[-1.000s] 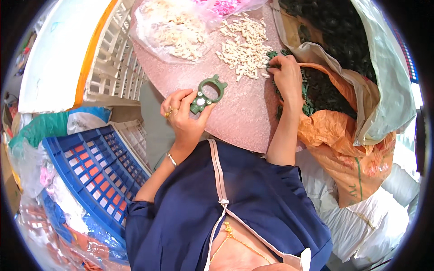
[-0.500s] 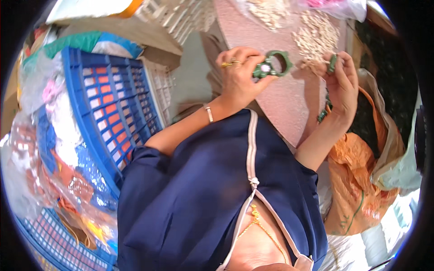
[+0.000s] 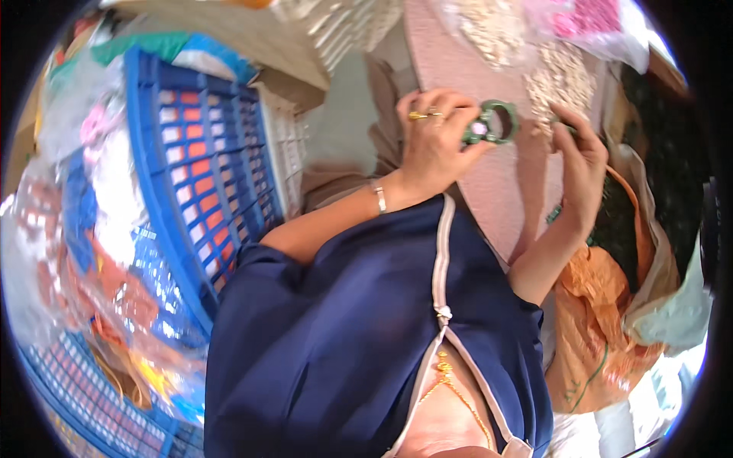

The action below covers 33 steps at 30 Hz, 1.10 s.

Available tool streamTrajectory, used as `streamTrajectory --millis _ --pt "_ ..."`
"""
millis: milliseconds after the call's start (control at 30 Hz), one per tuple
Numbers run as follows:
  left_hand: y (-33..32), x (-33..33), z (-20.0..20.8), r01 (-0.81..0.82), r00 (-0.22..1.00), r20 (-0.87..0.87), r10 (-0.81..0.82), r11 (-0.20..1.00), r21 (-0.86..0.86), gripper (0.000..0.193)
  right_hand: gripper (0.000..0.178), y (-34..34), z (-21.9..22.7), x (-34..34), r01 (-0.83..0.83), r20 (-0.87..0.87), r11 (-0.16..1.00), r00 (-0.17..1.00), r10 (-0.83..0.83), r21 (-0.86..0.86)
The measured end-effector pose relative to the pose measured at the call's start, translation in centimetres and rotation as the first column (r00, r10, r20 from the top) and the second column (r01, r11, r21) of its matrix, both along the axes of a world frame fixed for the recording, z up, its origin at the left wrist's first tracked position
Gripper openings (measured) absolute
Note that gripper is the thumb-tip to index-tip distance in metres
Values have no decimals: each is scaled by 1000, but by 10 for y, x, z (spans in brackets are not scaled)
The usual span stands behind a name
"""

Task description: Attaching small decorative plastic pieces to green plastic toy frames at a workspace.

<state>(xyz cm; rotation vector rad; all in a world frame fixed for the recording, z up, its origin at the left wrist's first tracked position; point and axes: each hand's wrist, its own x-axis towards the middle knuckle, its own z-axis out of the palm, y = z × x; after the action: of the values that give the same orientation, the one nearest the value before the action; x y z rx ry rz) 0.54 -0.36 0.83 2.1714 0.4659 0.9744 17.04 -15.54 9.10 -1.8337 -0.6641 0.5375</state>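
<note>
From its middle, the pink table (image 3: 495, 191) bears a clear bag (image 3: 489, 27) at twelve o'clock, white bits (image 3: 563, 72) at one, green bits (image 3: 553, 214) at five.

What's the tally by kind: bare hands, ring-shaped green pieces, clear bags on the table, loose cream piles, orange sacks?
Hands: 2 (left hand, right hand)
Ring-shaped green piece: 1, in the left hand
Clear bags: 2 (cream-filled bag, pink-filled bag)
Loose cream pile: 1
Orange sack: 1
Total: 7
</note>
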Motion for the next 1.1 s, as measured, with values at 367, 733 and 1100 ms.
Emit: streamTrajectory --millis 367,733,1100 --pt "5 1 -5 8 999 40 -8 1000 6 45 15 2 -17 -63 9 -82 996 997 -1 91" --pt "4 -2 -1 26 1000 0 -26 999 -33 44 12 14 -20 -65 3 -22 1000 1000 -3 -5" --pt "7 3 -7 67 995 73 -68 998 8 46 16 37 8 -42 -59 140 872 980 144 -485"
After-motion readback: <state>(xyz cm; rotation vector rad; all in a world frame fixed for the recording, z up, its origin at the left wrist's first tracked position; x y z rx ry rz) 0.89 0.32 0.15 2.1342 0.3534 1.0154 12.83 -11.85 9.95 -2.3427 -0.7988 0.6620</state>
